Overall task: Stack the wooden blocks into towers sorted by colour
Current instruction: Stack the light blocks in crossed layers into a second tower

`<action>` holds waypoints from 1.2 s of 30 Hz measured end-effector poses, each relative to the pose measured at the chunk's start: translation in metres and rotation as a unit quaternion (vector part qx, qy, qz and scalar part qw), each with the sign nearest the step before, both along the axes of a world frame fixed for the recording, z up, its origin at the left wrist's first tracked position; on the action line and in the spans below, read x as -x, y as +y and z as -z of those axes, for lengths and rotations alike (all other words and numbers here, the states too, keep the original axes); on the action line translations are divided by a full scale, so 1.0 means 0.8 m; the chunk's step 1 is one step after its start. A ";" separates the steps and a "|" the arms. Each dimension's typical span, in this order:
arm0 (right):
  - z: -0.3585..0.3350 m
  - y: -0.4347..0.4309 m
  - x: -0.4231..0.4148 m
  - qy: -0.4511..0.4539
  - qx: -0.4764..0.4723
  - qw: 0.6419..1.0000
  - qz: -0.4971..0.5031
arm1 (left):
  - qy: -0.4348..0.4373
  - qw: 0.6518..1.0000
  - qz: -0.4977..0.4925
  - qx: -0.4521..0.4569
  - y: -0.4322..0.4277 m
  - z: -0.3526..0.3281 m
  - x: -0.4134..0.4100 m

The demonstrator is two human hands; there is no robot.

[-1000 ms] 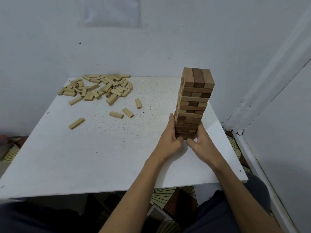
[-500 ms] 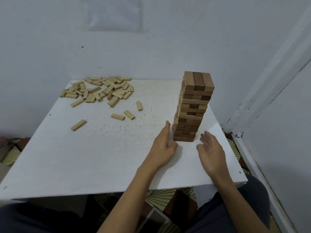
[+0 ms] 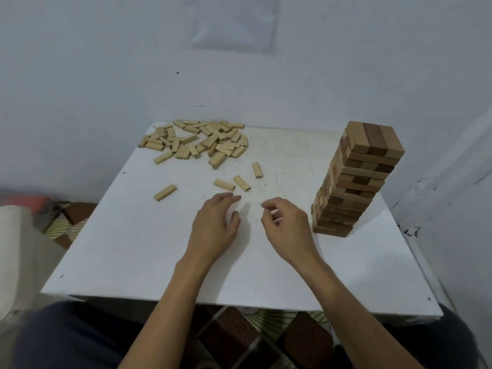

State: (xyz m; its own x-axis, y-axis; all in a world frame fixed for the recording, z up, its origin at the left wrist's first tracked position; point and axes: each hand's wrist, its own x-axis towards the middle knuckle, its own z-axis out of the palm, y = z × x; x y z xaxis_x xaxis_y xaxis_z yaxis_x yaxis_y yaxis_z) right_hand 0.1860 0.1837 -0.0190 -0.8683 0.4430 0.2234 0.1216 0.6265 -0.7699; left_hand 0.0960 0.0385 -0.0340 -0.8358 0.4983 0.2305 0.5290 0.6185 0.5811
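A tall tower of brown blocks [image 3: 354, 179] stands near the right edge of the white table [image 3: 138, 257], leaning slightly. A heap of pale blocks [image 3: 197, 141] lies at the table's far left. Several loose pale blocks lie nearer: one [image 3: 165, 192], a pair [image 3: 232, 183] and another [image 3: 257, 170]. My left hand [image 3: 217, 225] hovers over the table's middle, fingers loosely spread, holding nothing. My right hand [image 3: 288, 226] is beside it, left of the tower, fingers curled and apart, holding nothing.
White walls close in behind and to the right of the table. A pale cushion [image 3: 16, 251] sits at the left. Patterned floor [image 3: 239, 339] shows under the table's front edge, between my knees.
Both hands let go of the tower's base and moved left toward the table's middle. The view shifted left, so the tower now sits further right.
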 end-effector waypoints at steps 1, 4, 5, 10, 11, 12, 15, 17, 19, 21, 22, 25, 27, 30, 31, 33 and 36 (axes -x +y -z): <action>0.002 0.001 0.022 -0.009 -0.024 1.000 -0.003 | 0.014 0.999 -0.026 0.012 -0.007 0.001 0.013; 0.007 0.011 0.081 -0.051 -0.101 0.993 -0.019 | 0.048 0.995 -0.083 0.032 -0.025 0.007 0.052; 0.009 0.015 0.097 -0.070 -0.118 0.990 -0.027 | 0.056 0.994 -0.085 0.035 -0.028 0.009 0.064; 0.022 0.025 0.144 -0.141 -0.185 0.972 -0.036 | 0.053 0.997 0.002 0.051 -0.010 0.019 0.101; 0.024 0.025 0.149 -0.137 -0.197 0.970 -0.033 | 0.047 0.998 0.013 0.044 -0.005 0.022 0.106; 0.026 0.025 0.153 -0.126 -0.196 0.972 -0.033 | 0.042 0.998 0.020 0.033 -0.001 0.025 0.112; 0.030 0.022 0.157 -0.083 -0.165 0.981 -0.054 | 0.025 0.999 0.031 0.017 0.003 0.028 0.128; 0.034 0.019 0.156 -0.058 -0.157 0.983 -0.075 | 0.008 0.999 0.053 0.002 0.002 0.025 0.135; 0.035 0.017 0.154 -0.044 -0.152 0.983 -0.093 | -0.018 0.997 0.069 -0.020 0.001 0.019 0.137; 0.036 0.019 0.148 -0.038 -0.147 0.982 -0.109 | -0.033 0.996 0.087 -0.016 -0.001 0.015 0.139; 0.034 0.020 0.143 -0.038 -0.145 0.981 -0.121 | -0.040 0.994 0.099 -0.003 -0.003 0.013 0.140; 0.030 0.021 0.123 -0.038 -0.132 0.976 -0.170 | -0.056 0.984 0.158 0.053 -0.012 0.006 0.137; 0.028 0.021 0.106 -0.030 -0.117 0.972 -0.203 | -0.057 0.975 0.198 0.083 -0.019 0.002 0.127; 0.028 0.018 0.081 -0.020 -0.098 0.969 -0.227 | -0.057 0.970 0.219 0.086 -0.030 0.002 0.104; 0.029 0.017 0.073 -0.015 -0.093 0.968 -0.231 | -0.049 0.971 0.219 0.082 -0.034 0.004 0.096; 0.033 0.014 0.058 -0.008 -0.099 0.967 -0.236 | -0.019 0.975 0.212 0.067 -0.043 0.011 0.079; 0.043 0.008 0.038 -0.008 -0.148 0.970 -0.191 | 0.001 0.984 0.176 0.033 -0.049 0.021 0.058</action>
State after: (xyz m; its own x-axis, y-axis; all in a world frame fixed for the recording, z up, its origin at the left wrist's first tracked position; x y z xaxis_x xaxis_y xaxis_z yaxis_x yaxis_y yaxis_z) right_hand 0.1557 0.1903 -0.0536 -0.9609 0.0065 0.2767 -0.1527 0.8213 -0.5497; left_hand 0.0498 -0.0005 -0.0507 -0.6079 0.7710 0.1897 0.7184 0.4323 0.5450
